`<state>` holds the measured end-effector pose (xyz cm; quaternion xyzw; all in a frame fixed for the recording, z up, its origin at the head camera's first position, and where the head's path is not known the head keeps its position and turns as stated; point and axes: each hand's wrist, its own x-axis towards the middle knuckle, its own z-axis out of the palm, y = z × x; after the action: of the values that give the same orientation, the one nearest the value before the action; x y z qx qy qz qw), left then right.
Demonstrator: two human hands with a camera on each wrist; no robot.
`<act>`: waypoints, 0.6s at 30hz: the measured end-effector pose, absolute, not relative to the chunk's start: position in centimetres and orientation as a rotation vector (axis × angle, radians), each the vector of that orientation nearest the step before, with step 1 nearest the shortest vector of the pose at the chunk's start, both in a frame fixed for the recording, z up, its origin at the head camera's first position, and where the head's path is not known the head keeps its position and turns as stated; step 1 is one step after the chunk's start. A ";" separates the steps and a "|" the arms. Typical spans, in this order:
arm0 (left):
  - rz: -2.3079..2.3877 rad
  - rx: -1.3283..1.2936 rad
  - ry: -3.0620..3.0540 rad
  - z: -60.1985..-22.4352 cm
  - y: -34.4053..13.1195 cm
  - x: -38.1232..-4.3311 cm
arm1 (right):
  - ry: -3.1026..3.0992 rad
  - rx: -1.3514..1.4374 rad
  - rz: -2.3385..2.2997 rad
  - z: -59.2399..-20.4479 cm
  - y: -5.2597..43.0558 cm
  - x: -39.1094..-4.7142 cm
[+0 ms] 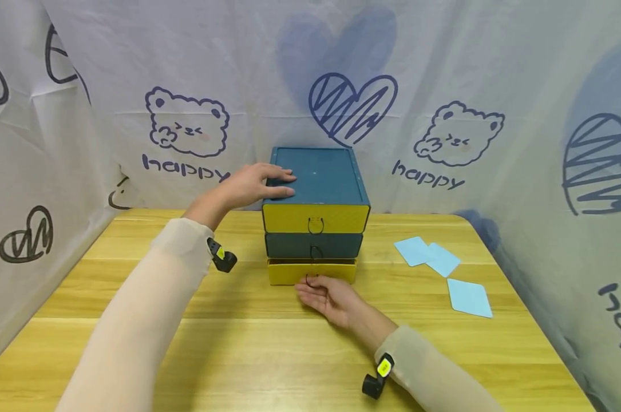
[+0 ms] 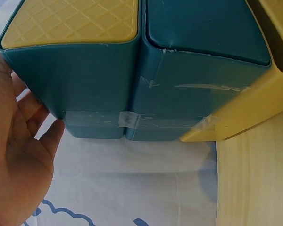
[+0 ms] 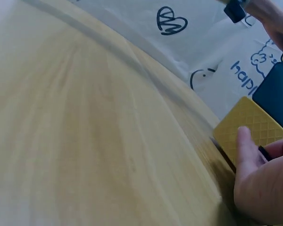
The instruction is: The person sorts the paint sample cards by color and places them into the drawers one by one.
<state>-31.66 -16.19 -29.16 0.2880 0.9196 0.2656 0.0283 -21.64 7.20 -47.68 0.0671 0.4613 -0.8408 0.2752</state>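
A small stacked drawer box with a teal top (image 1: 323, 171) stands at the table's back middle. My left hand (image 1: 250, 184) rests on the left edge of that top, fingers stretched over it; the left wrist view shows the hand (image 2: 26, 141) against the teal casing. Low at the front, the yellow bottom drawer (image 1: 284, 273) sticks out a little. My right hand (image 1: 336, 300), palm up, has its fingers at the black loop pull (image 3: 264, 153) of this drawer and pinches it. Above are a teal middle drawer (image 1: 289, 245) and a yellow top drawer (image 1: 287, 218), each with a black loop.
Two overlapping light blue cards (image 1: 412, 252) lie right of the box, with another blue card (image 1: 470, 297) nearer the right edge. A white printed curtain (image 1: 258, 68) hangs behind and beside the wooden table (image 1: 248, 355).
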 end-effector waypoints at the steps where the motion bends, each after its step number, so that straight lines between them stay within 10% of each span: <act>1: 0.828 0.891 2.832 -29.2 -16.2 -31.7 | 1.252 0.165 -2.247 -47.6 7.2 -21.3; 18: 0.840 0.883 2.822 -29.3 -16.5 -31.8 | 1.230 0.065 -2.115 -47.5 8.8 -15.1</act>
<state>-31.81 -16.46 -29.29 0.2870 0.9175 0.2732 0.0337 -15.15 8.80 -47.53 0.0250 0.4726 -0.8126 0.3400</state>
